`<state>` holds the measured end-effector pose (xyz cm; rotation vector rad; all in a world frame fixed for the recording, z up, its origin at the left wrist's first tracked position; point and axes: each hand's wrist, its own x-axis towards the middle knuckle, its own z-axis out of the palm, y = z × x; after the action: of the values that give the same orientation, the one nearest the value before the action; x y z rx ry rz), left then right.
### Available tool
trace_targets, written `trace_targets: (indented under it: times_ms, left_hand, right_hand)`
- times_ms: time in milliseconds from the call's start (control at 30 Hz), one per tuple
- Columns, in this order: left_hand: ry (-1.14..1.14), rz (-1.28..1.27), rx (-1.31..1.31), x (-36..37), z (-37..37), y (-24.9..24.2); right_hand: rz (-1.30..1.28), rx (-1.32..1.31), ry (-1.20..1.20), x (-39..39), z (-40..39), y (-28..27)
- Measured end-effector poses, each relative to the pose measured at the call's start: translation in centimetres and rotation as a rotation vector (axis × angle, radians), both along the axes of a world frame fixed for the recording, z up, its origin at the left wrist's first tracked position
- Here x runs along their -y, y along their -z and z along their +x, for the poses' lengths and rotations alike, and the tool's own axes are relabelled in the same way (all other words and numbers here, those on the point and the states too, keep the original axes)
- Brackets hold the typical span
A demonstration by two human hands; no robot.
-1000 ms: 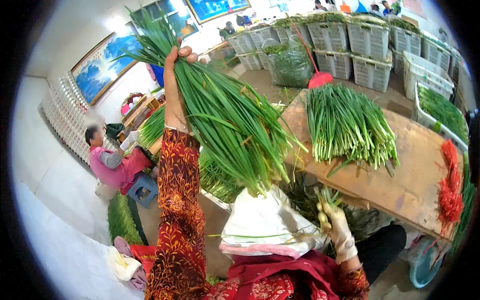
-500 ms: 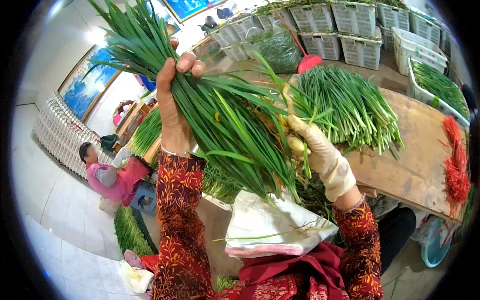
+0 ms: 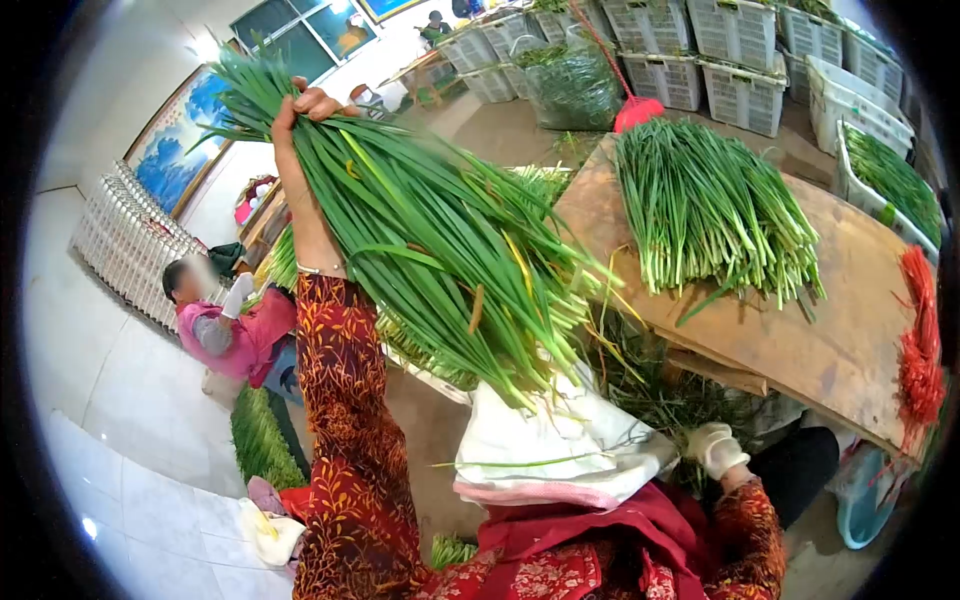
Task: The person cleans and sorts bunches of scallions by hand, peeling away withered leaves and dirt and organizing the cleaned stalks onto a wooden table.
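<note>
My bare left hand (image 3: 308, 105) is closed around the leafy upper part of a large bunch of garlic chives (image 3: 430, 240). The bunch slants down to the right, its pale stem ends over the white cloth (image 3: 540, 440) on my lap. A few yellow and brown leaves show among the green. Low on the right, my right hand (image 3: 717, 450) in a cream glove is beside a heap of loose trimmings (image 3: 665, 405), apart from the bunch. Its fingers are partly hidden, so what they hold, if anything, does not show.
A wooden board (image 3: 830, 330) bears a pile of chives (image 3: 710, 210) and red ties (image 3: 918, 340). White crates (image 3: 745, 95) stand stacked behind, near a bag of greens (image 3: 570, 90) and a red broom (image 3: 638, 112). A person in pink (image 3: 235, 335) sits at left.
My right hand has left the bunch, dropping down to the trimmings. The yellowish leaves it pulled at are gone from its former place. My left hand still holds the bunch, now slightly further left.
</note>
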<state>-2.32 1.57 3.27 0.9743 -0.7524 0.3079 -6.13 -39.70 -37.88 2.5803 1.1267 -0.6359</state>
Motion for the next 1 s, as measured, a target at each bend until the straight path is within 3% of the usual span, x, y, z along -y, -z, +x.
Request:
trace_targets:
  times_ms: [67, 133, 233, 267, 333, 400, 467, 533, 600, 633, 667, 733, 767, 800, 867, 900, 967, 1000]
  left_hand:
    - [-0.063, 0.016, -0.013, 1.0, -0.2, 0.5]
    - [-0.059, -0.022, -0.038, 2.5, 0.1, 1.0]
    - [-0.034, 0.002, -0.043, 4.4, 0.1, 1.6]
    - [-0.065, 0.051, -0.019, 5.1, -0.1, 1.8]
    - [-0.085, 0.034, -0.024, 6.4, -0.6, 2.0]
    - [-0.084, 0.097, -0.066, 6.8, -0.9, 2.1]
    - [-0.119, 0.095, -0.059, 6.2, -0.8, 2.3]
    - [-0.121, -0.033, -0.063, 4.6, -0.5, 2.2]
    - [-0.133, -0.013, -0.048, 2.7, -0.1, 2.2]
    - [-0.059, -0.026, -0.051, 1.6, 0.2, 2.2]
    - [0.012, -0.042, -0.054, 0.9, 0.3, 2.3]
    - [-0.11, 0.005, -0.041, 1.1, 0.0, 2.3]
    - [-0.105, 0.029, -0.036, 0.4, 0.0, 2.1]
    - [-0.098, 0.052, -0.022, -0.4, 0.2, 1.8]
    - [-0.042, 0.01, -0.048, -1.2, 0.1, 1.2]
    - [-0.114, 0.034, -0.041, -1.4, 0.1, 1.2]
    - [-0.19, 0.065, -0.04, -1.8, -0.1, 0.9]
    - [-0.196, 0.053, -0.055, -1.8, 0.1, 1.0]
  right_hand:
    - [0.573, -0.239, 0.33, -3.1, 2.5, -8.4]
    - [1.252, -0.371, 0.251, -6.8, 3.6, -14.8]
    - [1.643, -0.533, 0.096, -12.7, 5.6, -19.5]
    - [1.612, -0.729, 0.082, -13.0, 5.6, -23.2]
    - [1.579, -0.942, 0.252, -14.5, 6.6, -24.8]
    - [1.729, -1.345, 0.44, -15.0, 5.9, -27.0]
    - [1.72, -1.335, 0.388, -14.7, 6.9, -25.9]
    - [1.694, -1.629, 0.117, -12.5, 8.1, -23.1]
    - [1.655, -1.47, 0.221, -10.8, 7.1, -20.5]
    - [1.516, -1.494, 0.136, -9.7, 6.8, -19.2]
    - [1.448, -1.418, 0.287, -9.0, 5.8, -17.9]
    - [1.122, -1.509, 0.43, -7.7, 4.6, -13.5]
    - [0.988, -1.324, 0.445, -7.6, 3.4, -10.8]
    - [0.858, -1.102, 0.303, -7.3, 3.0, -4.5]
    - [0.409, 0.065, -0.067, -1.1, -0.8, 6.6]
    - [0.142, 0.166, -0.052, -0.3, -1.3, 5.9]
    - [0.07, 0.038, 0.072, -0.7, 0.4, 4.6]
    - [0.255, -0.197, 0.187, -2.9, 2.2, -2.8]
